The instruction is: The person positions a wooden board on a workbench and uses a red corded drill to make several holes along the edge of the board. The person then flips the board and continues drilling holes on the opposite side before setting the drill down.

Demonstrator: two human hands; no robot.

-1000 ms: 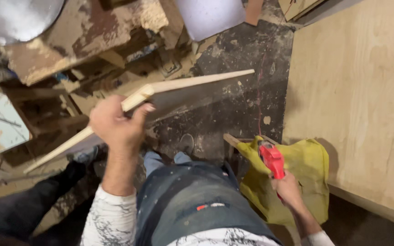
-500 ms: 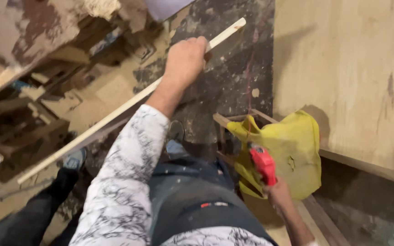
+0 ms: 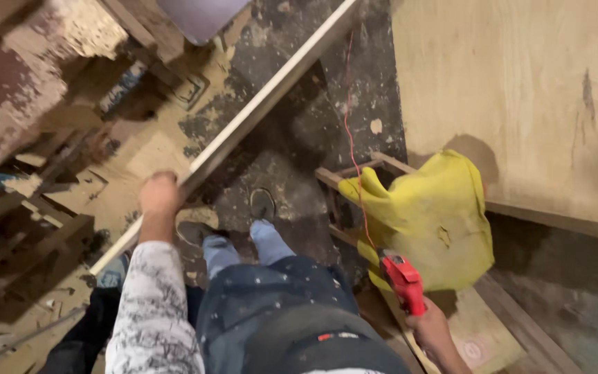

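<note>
A large pale plywood sheet (image 3: 520, 97) fills the upper right of the view, its lower edge running along the dark, dust-spotted concrete floor (image 3: 299, 159). To the left lies a jumble of worn, paint-flaked wooden boards and offcuts (image 3: 36, 104). Across the middle runs the long, thin, pale wooden strip (image 3: 271, 97), its long axis slanting from the top centre of the view down to the lower left, so that most of its length reaches up and away from the person, ahead and slightly to the right of the grip. The left hand (image 3: 160, 195) is closed around this strip low on its length, knuckles up, at the end of a white sleeve with black marbling; it is the only hand on the strip. A crumpled yellow cloth bag (image 3: 430, 215) is draped over a small wooden frame (image 3: 344, 176) just below the plywood. A thin red cord (image 3: 351, 138) trails down over the floor and the frame towards the right hand. The right hand (image 3: 432, 331), low at the right and well apart from the strip, is wrapped around the handle of a small red power tool (image 3: 401, 277), which points up towards the bag.
</note>
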